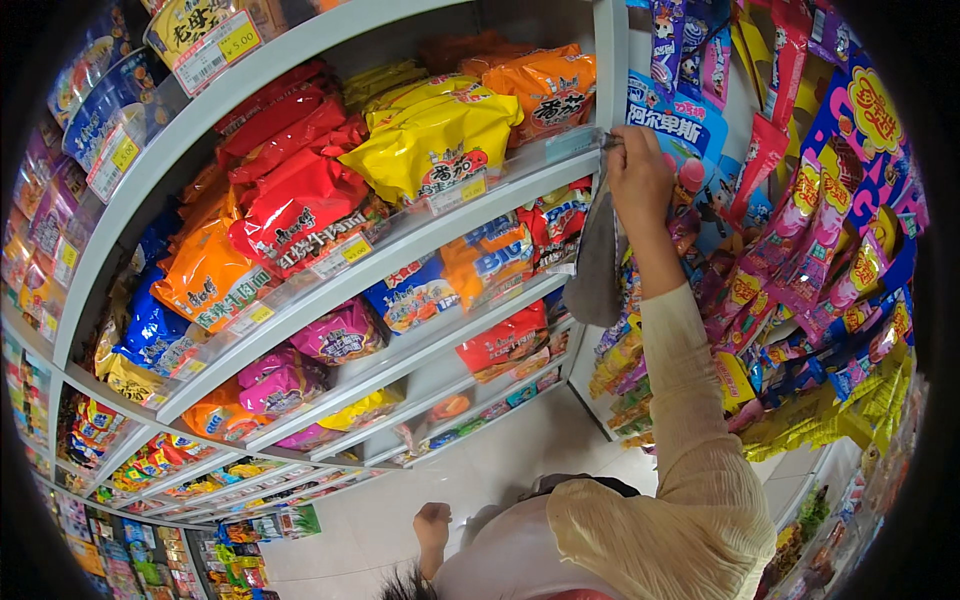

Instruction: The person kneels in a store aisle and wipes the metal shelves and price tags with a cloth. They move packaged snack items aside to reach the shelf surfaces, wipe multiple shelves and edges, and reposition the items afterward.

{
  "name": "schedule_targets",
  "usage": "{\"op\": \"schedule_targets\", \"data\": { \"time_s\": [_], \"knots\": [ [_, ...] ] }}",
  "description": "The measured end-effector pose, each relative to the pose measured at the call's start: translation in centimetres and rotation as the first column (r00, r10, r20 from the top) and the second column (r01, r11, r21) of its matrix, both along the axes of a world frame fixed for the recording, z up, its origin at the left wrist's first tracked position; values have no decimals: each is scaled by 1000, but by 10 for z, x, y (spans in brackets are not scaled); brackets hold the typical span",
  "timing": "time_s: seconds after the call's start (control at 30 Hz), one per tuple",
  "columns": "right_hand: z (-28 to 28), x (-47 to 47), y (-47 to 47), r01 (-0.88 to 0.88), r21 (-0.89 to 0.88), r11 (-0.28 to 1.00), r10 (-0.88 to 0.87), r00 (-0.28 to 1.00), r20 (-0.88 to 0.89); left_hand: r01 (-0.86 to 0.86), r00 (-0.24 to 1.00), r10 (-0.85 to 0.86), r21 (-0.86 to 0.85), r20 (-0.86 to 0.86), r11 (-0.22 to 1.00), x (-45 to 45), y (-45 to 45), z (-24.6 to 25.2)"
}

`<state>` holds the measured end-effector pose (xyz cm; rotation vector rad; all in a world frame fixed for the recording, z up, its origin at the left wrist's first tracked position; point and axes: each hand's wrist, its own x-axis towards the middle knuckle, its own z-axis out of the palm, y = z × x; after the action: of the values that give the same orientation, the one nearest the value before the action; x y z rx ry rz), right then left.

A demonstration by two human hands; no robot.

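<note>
My right hand (pixel 637 176) is raised to the right end of a shelf's front edge, its fingers closed on a dark grey cloth (pixel 594 262) that hangs down past the shelf below. Left of it, on the same shelf, lie an orange instant noodle packet (pixel 544 94), a yellow noodle packet (pixel 442 139) and red noodle packets (pixel 300 202). My left hand (pixel 433 525) hangs low near my body over the floor, fingers curled, with nothing seen in it; it touches no shelf.
Lower shelf tiers (pixel 420 330) carry more noodle packets. Noodle cups (pixel 112 112) stand at upper left, above price tags. Hanging candy packets (pixel 795 247) crowd close to my right arm. Pale floor tiles (pixel 352 525) show below, and another goods shelf (pixel 817 525) runs at lower right.
</note>
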<state>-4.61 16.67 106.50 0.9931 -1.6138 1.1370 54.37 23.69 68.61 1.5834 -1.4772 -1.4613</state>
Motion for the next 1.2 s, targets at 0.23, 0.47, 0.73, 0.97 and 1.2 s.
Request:
{"op": "schedule_targets", "data": {
  "time_s": [0.23, 0.47, 0.73, 0.97, 1.2],
  "knots": [
    [1, 19, 1, -89, 228, 970, 32, 971, 239, -32, 999, 32, -19, -23, 999, 16, -5, -16],
    [105, 71, -1, -479, -258, 839, 501, 865, 21, 62, 995, -50, -147, 82, 987, 15, -17, -21],
    [221, 47, -22, -172, -535, 827, -10, 947, -320, 1, 1000, -2, -65, -27, 998, 5, -28, 0],
    [227, 9, -59, 192, -159, 968, -213, 969, -124, -16, 1000, 16, -42, -11, 999, 16, -24, -17],
    [220, 4, -60, 164, -119, 979, -186, 962, -201, -21, 999, 21, -7, -28, 1000, 42, -27, -26]
  ]
}}
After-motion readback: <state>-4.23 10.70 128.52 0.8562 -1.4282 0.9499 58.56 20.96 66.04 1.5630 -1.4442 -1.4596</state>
